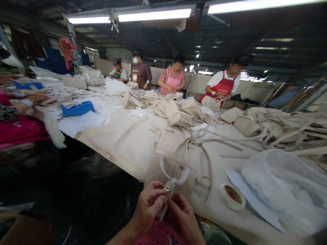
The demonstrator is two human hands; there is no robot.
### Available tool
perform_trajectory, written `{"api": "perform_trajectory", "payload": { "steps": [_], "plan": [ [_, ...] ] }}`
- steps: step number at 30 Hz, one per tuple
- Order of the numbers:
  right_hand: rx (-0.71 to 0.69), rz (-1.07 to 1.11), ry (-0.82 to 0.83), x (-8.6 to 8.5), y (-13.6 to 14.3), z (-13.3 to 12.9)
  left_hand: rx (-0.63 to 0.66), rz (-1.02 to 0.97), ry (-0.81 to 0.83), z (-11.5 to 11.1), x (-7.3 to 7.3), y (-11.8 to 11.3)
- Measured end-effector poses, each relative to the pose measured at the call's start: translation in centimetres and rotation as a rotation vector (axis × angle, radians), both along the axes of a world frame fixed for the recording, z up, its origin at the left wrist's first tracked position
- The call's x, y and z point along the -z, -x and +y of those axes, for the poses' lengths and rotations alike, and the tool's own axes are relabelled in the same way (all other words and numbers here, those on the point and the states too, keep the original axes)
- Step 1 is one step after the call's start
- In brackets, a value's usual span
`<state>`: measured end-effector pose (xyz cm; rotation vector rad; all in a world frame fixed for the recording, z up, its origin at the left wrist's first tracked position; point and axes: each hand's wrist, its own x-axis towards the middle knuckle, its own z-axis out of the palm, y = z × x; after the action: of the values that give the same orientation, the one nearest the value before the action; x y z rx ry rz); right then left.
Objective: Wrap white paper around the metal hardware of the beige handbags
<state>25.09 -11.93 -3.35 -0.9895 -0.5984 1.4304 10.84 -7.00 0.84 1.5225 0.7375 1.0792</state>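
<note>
A small pale tag with a gold metal buckle (168, 188) is pinched between both hands at the near table edge. My left hand (148, 207) grips it from the left, thumb and fingers closed on it. My right hand (182, 209) is closed around its lower right side, with a thin strap end hanging between the hands. Just beyond, a white-wrapped handle loop (163, 167) runs from the tag. It lies over a beige bag (166, 143) flat on the table, with long straps spread to its right.
To the right are a tape roll (233, 197), white paper and a clear plastic bag (286, 187). Beige bags (176, 114) are piled across the table (122, 136). Blue pieces (78, 109) lie left. Several people stand at the far side; another person's hand (37, 98) is at left.
</note>
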Motion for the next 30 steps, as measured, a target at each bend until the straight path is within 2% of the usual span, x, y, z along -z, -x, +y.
{"api": "perform_trajectory", "payload": {
  "steps": [2, 4, 6, 9, 12, 16, 18, 20, 23, 25, 27, 30],
  "plan": [
    [0.021, -0.023, -0.005, -0.2, 0.0, -0.1, -0.024, -0.063, 0.287, 0.3, 0.5, -0.3],
    [0.048, -0.033, -0.016, -0.4, 0.0, -0.2, 0.021, -0.09, 0.532, 0.8, 0.7, -0.4],
    [0.085, -0.043, -0.029, -0.5, -0.1, -0.3, 0.099, -0.04, 0.655, 1.4, 0.6, -0.3],
    [0.115, -0.081, -0.033, -0.6, -0.3, -0.3, 0.208, 0.128, 0.633, 2.1, -0.1, 0.0],
    [0.117, -0.12, -0.037, -0.9, -0.4, -0.2, 0.275, 0.201, 0.617, 2.6, -0.6, -0.2],
    [0.126, -0.126, -0.034, -1.3, -0.1, -0.3, 0.34, 0.235, 0.628, 3.0, 0.0, -0.8],
    [0.163, -0.068, -0.02, -1.4, 0.1, -0.4, 0.325, 0.251, 0.584, 3.0, 0.6, -1.2],
    [0.189, 0.037, 0.037, -1.3, 0.3, -0.5, 0.259, 0.318, 0.444, 2.8, 0.9, -1.5],
    [0.204, 0.184, 0.164, -1.4, 0.3, -0.7, 0.077, 0.479, 0.048, 1.9, 0.8, -1.9],
    [0.197, 0.242, 0.194, -1.5, 0.2, -0.8, 0.006, 0.521, -0.107, 1.3, 0.9, -2.0],
    [0.169, 0.26, 0.181, -1.4, 0.0, -1.0, 0.033, 0.472, -0.003, 1.0, 1.2, -2.1],
    [0.141, 0.209, 0.146, -0.7, 0.0, -1.1, 0.124, 0.276, 0.382, 1.2, 2.2, -2.1]
  ]
}}
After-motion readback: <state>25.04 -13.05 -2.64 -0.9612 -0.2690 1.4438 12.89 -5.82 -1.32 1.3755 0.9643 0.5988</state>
